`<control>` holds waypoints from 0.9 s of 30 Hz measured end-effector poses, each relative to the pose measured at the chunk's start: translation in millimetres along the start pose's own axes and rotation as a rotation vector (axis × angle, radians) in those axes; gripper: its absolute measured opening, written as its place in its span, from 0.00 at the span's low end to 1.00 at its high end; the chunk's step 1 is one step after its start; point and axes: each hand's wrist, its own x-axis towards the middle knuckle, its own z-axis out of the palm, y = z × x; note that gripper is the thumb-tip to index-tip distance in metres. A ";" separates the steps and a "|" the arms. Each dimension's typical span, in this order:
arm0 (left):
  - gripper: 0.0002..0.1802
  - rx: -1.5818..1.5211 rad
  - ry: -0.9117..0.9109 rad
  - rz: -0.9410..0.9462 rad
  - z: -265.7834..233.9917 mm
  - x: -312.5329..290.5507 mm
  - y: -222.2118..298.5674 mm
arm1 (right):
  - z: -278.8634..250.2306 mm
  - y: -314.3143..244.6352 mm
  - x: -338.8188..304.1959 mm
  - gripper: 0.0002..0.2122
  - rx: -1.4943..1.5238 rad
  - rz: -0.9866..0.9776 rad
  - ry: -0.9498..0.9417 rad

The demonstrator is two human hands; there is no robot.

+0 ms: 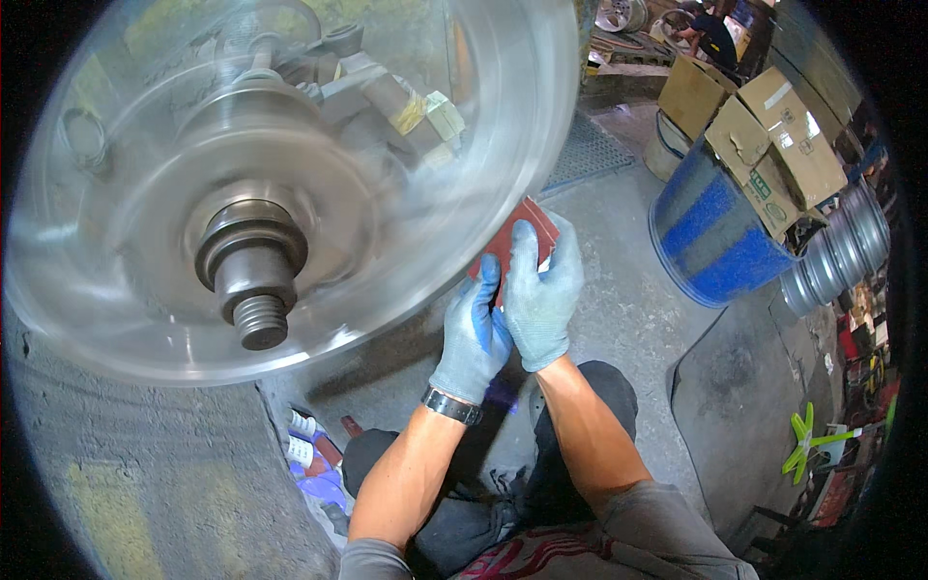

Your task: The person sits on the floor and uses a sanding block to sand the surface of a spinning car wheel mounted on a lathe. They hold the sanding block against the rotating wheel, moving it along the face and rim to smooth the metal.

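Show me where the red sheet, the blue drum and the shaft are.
Red sheet [504, 238], head view: its bare face, left of the right thumb.
Blue drum [713, 226], head view: its outer wall.
Shaft [255, 280], head view: the smooth section behind the thread.

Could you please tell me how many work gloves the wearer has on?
2: one on the left hand and one on the right hand, both at the reddish-brown sheet beside the blurred wheel. Both are clearly visible.
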 end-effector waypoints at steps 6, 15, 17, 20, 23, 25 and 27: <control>0.22 -0.172 -0.042 -0.065 10.1 -0.6 3.9 | -3.6 -3.3 2.4 0.11 -0.057 -0.018 0.022; 0.24 -0.255 -0.072 -0.094 16.4 -2.7 5.9 | -5.7 -10.0 5.2 0.11 -0.059 -0.002 0.023; 0.25 -0.268 -0.070 -0.103 16.5 -2.8 5.6 | -5.7 -10.8 4.9 0.10 -0.058 -0.003 0.024; 0.25 -0.037 -0.082 -0.023 8.2 -2.2 0.5 | -4.7 -12.8 2.6 0.10 -0.029 0.028 0.010; 0.25 0.267 -0.105 0.167 8.9 -3.7 -3.9 | -5.4 -11.0 3.5 0.10 0.013 0.046 0.008; 0.25 0.331 -0.095 0.189 12.6 -2.1 -5.9 | -6.6 -9.6 5.6 0.10 0.028 0.033 0.018; 0.25 0.181 -0.107 0.143 7.0 -0.2 -6.3 | -2.5 -8.4 2.9 0.10 0.035 0.017 0.044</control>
